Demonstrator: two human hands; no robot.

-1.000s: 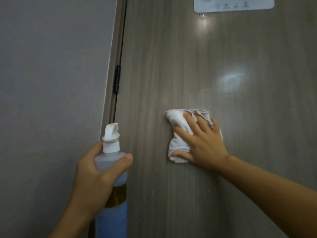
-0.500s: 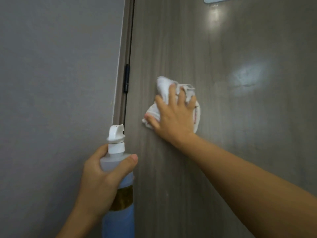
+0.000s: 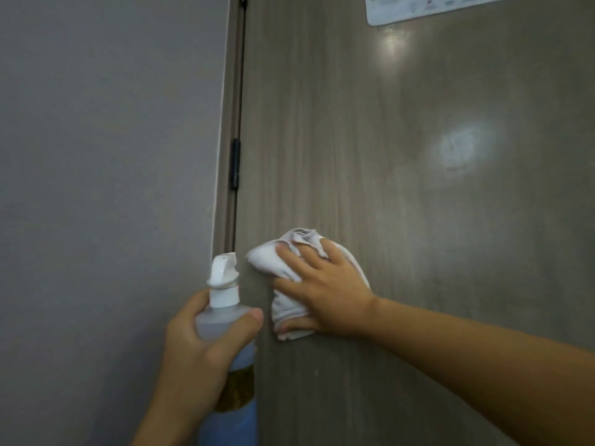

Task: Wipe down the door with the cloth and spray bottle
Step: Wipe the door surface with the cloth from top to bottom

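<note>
Fingers [image 3: 291, 257] spread fairly straight, right hand [image 3: 325, 294] pressing one crumpled white cloth [image 3: 283, 262] flat against one smooth wood-grain door [image 3: 402, 188], near its hinge edge; thumb [image 3: 248, 320] and fingers curled, left hand [image 3: 196, 352] gripping one translucent plastic spray bottle [image 3: 225, 317], upright just beside the cloth, white nozzle on top, blue and brown label below; one black hinge [image 3: 235, 164] above; glossy white sign [image 3: 434, 8] at top; matte grey wall [image 3: 103, 156] left.
</note>
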